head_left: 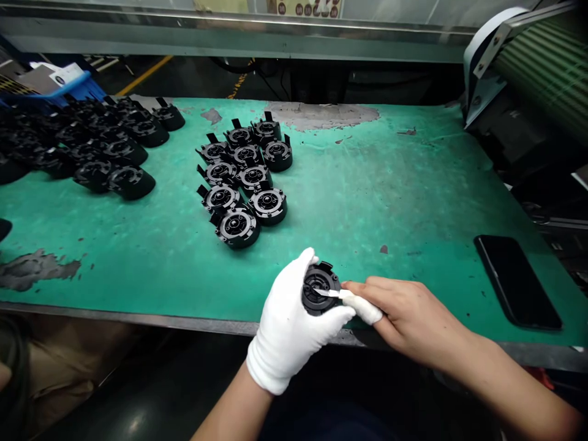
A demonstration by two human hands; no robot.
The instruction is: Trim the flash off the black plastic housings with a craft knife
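My left hand (pixel 287 315), in a white glove, grips a round black plastic part (pixel 324 280) near the table's front edge. Concentric rings and a raised centre show on the part's upturned face. Bare except for a white cover on the thumb, my right hand (pixel 413 309) pinches a small knife (pixel 327 293) with a pale, narrow blade. Its tip lies over the middle of the part's face; whether it touches cannot be made out. The knife's handle is hidden in my fingers. Beyond my hands stands a group of similar black parts (pixel 236 226), face up with upright tabs.
More black parts (pixel 131 180) crowd the left of the green table (pixel 367 202), before a blue bin (pixel 82 86). A black phone (pixel 517 282) lies at the right. Green ribbed machinery (pixel 542 67) overhangs the far right corner. Part of a person (pixel 50 367) shows at lower left.
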